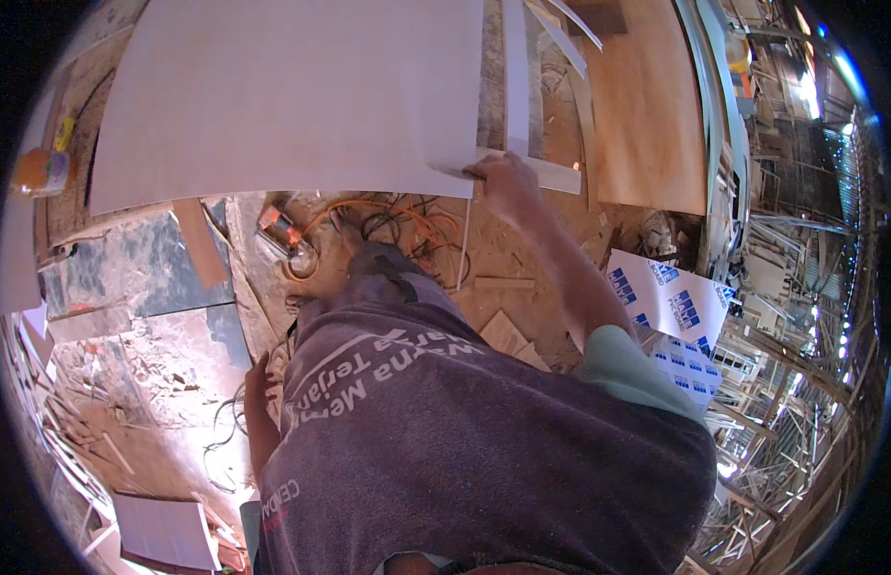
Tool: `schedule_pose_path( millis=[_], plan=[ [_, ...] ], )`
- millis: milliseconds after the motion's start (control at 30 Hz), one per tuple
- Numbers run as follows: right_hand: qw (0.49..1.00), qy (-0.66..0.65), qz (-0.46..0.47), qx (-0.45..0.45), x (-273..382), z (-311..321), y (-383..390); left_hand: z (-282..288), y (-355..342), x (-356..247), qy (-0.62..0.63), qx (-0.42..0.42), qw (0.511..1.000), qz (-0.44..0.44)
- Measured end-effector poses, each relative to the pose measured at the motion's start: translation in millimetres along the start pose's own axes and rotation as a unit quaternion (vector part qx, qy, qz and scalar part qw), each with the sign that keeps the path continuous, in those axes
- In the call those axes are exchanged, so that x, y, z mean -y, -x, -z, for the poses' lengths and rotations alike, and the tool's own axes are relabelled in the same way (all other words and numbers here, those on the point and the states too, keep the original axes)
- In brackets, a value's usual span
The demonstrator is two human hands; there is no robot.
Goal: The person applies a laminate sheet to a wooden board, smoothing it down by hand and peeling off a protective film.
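A large white sheet lies flat on the work surface in front of me. My right hand is closed at the sheet's near right corner, over a narrow pale strip. A thin, greyish, blade-like piece juts left from its fingers over the sheet; its exact kind does not show. Low at my left side hangs my left hand, partly hidden by my dark apron-like cloth. The fingers of that hand cannot be made out.
A brown wood panel is right of the white sheet. Below the sheet's edge, an orange tool and orange cable lie on the dusty floor near my feet. An orange container stands far left. Printed white boards and wood scraps sit right.
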State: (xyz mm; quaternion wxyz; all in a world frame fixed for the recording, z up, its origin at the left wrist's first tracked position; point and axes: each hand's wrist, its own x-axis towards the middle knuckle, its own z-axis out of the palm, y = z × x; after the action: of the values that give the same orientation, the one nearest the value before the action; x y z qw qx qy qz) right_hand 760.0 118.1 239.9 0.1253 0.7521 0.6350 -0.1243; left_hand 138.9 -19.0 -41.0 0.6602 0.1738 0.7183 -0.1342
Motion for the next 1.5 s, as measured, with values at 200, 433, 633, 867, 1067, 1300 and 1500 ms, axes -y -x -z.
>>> schedule_pose_path(
  millis=[200,433,633,867,1067,1300,1500],
  plan=[
    [0.997,0.009,0.023,-0.070,-0.4,-28.4,37.8,-5.2,-16.1,17.9,0.068,0.042,0.996,-0.034],
    [0.974,-0.206,0.091,0.038,10.8,0.0,60.3,-9.6,5.6,1.5,0.072,-0.058,0.996,0.017],
    [0.778,-0.626,-0.053,-0.017,23.6,50.6,-23.7,-8.1,35.9,-26.1,0.144,-0.095,0.985,0.027],
    [0.767,-0.621,0.129,0.096,155.3,105.3,-154.3,-64.1,17.4,61.1,-0.163,-0.235,0.930,-0.232],
    [0.703,-0.635,0.229,0.225,314.1,127.1,-123.6,-159.0,44.9,118.6,0.248,-0.201,0.944,-0.083],
    [0.630,-0.710,0.234,0.211,450.5,126.5,-45.0,-189.2,45.7,235.2,0.393,-0.161,0.905,-0.018],
    [0.709,-0.604,0.307,-0.196,506.9,158.5,-123.8,-114.5,38.5,333.9,0.516,-0.162,0.841,0.012]
  ],
)
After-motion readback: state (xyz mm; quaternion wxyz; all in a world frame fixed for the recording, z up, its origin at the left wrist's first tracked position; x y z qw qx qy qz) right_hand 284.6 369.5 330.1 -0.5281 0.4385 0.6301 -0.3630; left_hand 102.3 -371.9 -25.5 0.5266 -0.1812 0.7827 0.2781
